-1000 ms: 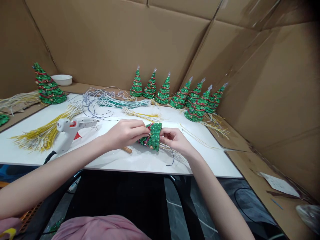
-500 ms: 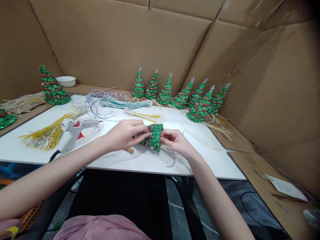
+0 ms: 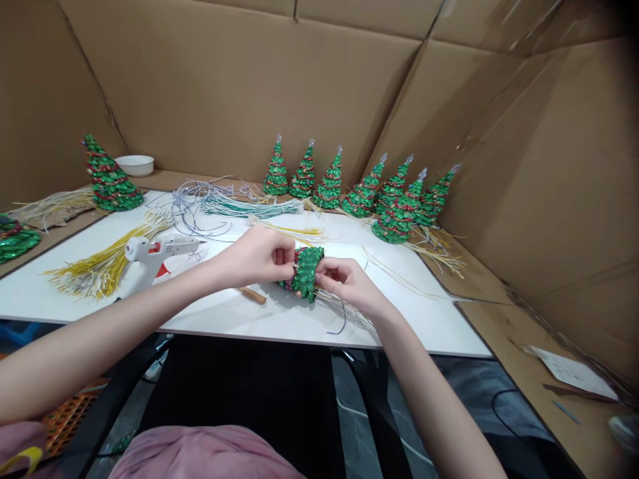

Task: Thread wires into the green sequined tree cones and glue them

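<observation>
I can see the left grip [image 3: 265,257] pinched tight on the side of a small green tree [image 3: 307,274], and the right grip [image 3: 347,279] curled closed on its base rim, so it's lying sideways right between them. Seven clear-tipped trees [image 3: 329,185] standing beyond the grips look basically done. This one's decorated too, but its tip's hidden behind the left grip, so can't tell how much is left.

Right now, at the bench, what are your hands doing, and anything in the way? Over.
Left hand pinched at the tree, right hand at its base. Tree tipped sideways, base facing right. Dark wire near right hand, stick near left; neither blocking, apparently.
</observation>
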The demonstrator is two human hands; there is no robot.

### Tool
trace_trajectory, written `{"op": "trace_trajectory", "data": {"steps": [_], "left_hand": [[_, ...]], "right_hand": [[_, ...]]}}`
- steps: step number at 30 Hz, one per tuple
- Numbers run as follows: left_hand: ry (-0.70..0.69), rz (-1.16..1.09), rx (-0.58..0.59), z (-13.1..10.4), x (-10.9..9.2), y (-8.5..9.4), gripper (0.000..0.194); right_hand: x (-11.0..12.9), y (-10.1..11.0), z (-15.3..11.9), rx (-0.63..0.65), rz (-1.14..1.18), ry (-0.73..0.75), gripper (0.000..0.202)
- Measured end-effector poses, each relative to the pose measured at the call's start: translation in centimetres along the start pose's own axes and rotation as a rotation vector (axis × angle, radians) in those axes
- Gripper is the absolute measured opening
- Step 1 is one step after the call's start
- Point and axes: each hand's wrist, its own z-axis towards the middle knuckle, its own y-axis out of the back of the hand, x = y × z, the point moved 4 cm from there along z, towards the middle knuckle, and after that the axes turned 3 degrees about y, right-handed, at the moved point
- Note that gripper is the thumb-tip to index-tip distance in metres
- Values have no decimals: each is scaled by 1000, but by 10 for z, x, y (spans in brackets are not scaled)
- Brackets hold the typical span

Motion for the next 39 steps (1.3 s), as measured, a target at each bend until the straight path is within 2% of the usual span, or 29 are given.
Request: {"op": "trace_trajectory", "data": {"steps": [6,10,15,25,32,36,39], "left_hand": [[188,27,107,15,1,2,14],[229,115,60,21,-6,-1,22],[191,252,12,17,-14,-3,20],[150,248,135,13,-9,-4,21],[219,297,107,21,-16,-6,22],[200,387,69,20,-20,-7,20],[159,345,56,14,-15,-2,25]], "right_hand": [[-2,1,4,58,26,3,30],[-2,4,5,74,21,4,31],[0,4,4,62,7,-4,31],[0,4,2,52,10,-4,27],[0,5,2,40,-9,-25,26],[-1,5,2,24,-8,-53,28],[1,5,1,19,-8,-35,28]]}}
